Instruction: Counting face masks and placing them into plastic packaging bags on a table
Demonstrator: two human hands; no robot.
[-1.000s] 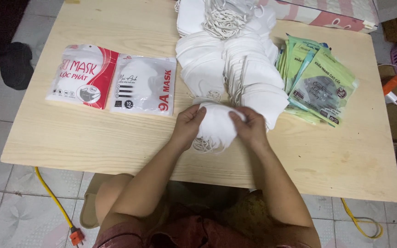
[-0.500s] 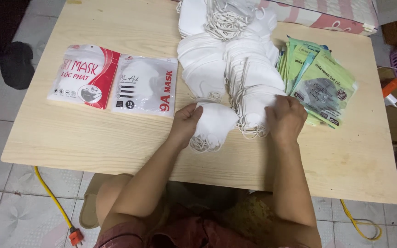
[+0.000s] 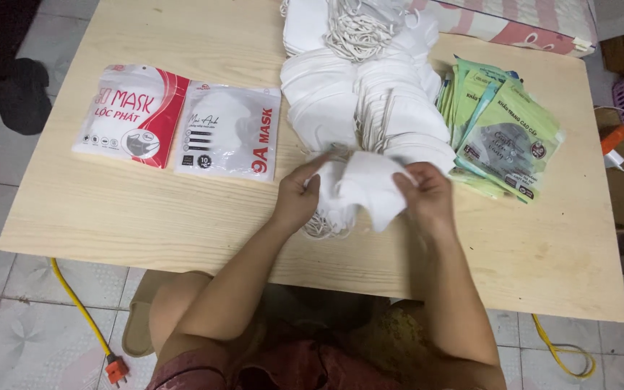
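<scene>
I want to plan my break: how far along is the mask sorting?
Done: a small stack lies under the hands. In hand: left hand and right hand hold one white mask. Left: a big pile of loose masks, green pouches unused.

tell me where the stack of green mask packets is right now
In the head view the stack of green mask packets lies on the right part of the wooden table, just right of the pile of white masks and beyond the right hand.

Both forearms reach forward, left hand and right hand level and close together, fingers curled in a pinch.
</scene>
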